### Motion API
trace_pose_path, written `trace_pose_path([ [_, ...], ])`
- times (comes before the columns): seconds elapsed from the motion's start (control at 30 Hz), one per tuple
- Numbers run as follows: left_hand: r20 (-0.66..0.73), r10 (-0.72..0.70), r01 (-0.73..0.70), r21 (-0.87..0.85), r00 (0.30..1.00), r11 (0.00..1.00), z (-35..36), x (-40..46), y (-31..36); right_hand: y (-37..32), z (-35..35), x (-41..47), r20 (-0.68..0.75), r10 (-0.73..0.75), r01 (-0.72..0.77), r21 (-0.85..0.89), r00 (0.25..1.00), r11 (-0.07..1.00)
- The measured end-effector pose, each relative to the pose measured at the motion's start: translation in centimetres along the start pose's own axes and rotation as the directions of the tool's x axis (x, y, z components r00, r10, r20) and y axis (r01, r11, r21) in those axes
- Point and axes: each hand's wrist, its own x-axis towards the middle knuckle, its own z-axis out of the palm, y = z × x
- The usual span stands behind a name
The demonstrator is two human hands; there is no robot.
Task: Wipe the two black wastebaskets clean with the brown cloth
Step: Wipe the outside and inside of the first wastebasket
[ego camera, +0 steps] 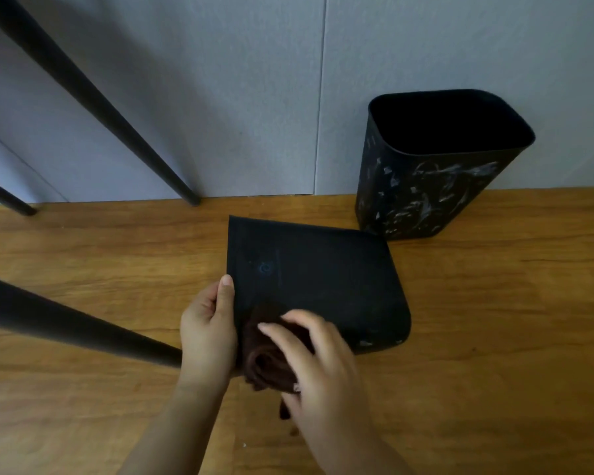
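- Near wastebasket [318,279] lying on its side on wood floor [494,337], broad side up.
- Left hand [208,332] gripping its left edge, thumb on top.
- Right hand [318,365] pressing bunched brown cloth [266,365] onto near corner, fingers curled over it.
- Second wastebasket [439,166] upright by grey wall [220,97], white smears on its side.
- Black table legs [83,90] at left.

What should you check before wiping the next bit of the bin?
1. Left hand grips the lying wastebasket at its edge: ok.
2. Right hand presses the brown cloth on it: ok.
3. Top face looks clean: ok.
4. White marks near its lower right corner: not ok.
5. Upright wastebasket by the wall is smeared white: not ok.
6. Underside clean: cannot tell.
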Motion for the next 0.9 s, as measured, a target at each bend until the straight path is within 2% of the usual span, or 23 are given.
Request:
trace_pose_path([
  [0.03, -0.002, 0.004, -0.004, 0.011, 1.0, 1.0, -0.1, 0.0, -0.1, 1.1, -0.1, -0.2, 0.004, 0.02, -0.02, -0.019, 1.0, 1.0],
  [0.1, -0.01, -0.012, 0.012, 0.017, 1.0, 1.0, -0.2, 0.0, -0.1, 3.3, -0.6, -0.4, -0.045, 0.218, -0.219, -0.018, 0.975, 0.976],
  [0.17, -0.013, -0.028, 0.028, 0.005, 1.0, 1.0, -0.1, 0.0, 0.0, 4.9, -1.4, 0.0, -0.143, 0.437, -0.439, 0.02, 0.888, 0.898],
  [0.23, -0.003, -0.033, 0.033, -0.004, 0.999, 0.999, 0.0, 0.1, 0.3, 5.2, -1.8, 0.6, -0.232, 0.511, -0.524, 0.007, 0.827, 0.852],
  [0.3, 0.006, -0.04, 0.04, -0.019, 0.999, 0.999, 0.3, 0.2, 0.7, 3.9, -1.5, 1.0, -0.257, 0.501, -0.516, 0.013, 0.826, 0.857],
  [0.37, 0.013, -0.056, 0.056, -0.016, 0.998, 0.998, 0.4, 0.2, 0.9, 1.6, -0.8, 0.9, -0.175, 0.433, -0.435, 0.034, 0.884, 0.9],
  [0.43, 0.013, -0.057, 0.057, -0.015, 0.998, 0.998, 0.3, 0.3, 1.0, -0.2, -0.1, 0.5, -0.055, 0.244, -0.242, 0.042, 0.968, 0.969],
  [0.5, 0.006, -0.043, 0.043, -0.01, 0.999, 0.999, 0.2, 0.3, 1.1, -0.4, 0.2, 0.0, 0.007, 0.057, -0.057, 0.027, 0.998, 0.998],
  [0.53, 0.001, -0.04, 0.04, -0.007, 0.999, 0.999, 0.1, 0.2, 1.1, 0.1, 0.1, -0.1, 0.012, 0.028, -0.029, 0.013, 1.0, 1.0],
  [0.6, 0.01, -0.043, 0.043, -0.004, 0.999, 0.999, 0.0, 0.4, 1.1, 1.5, -0.4, 0.1, -0.034, 0.129, -0.13, -0.013, 0.991, 0.991],
  [0.7, 0.06, -0.077, 0.077, -0.009, 0.995, 0.997, 0.3, 0.6, 1.9, 3.5, -1.1, 1.1, -0.155, 0.363, -0.353, 0.086, 0.919, 0.932],
  [0.8, 0.144, -0.14, 0.148, -0.043, 0.98, 0.988, -0.1, 0.3, 2.7, 4.3, -1.5, 2.0, -0.193, 0.368, -0.347, 0.135, 0.91, 0.928],
  [0.9, 0.385, -0.045, 0.127, -0.189, 0.922, 0.974, -1.5, -0.4, 2.7, 4.5, -1.7, 2.5, -0.195, 0.434, -0.379, 0.262, 0.88, 0.887],
])
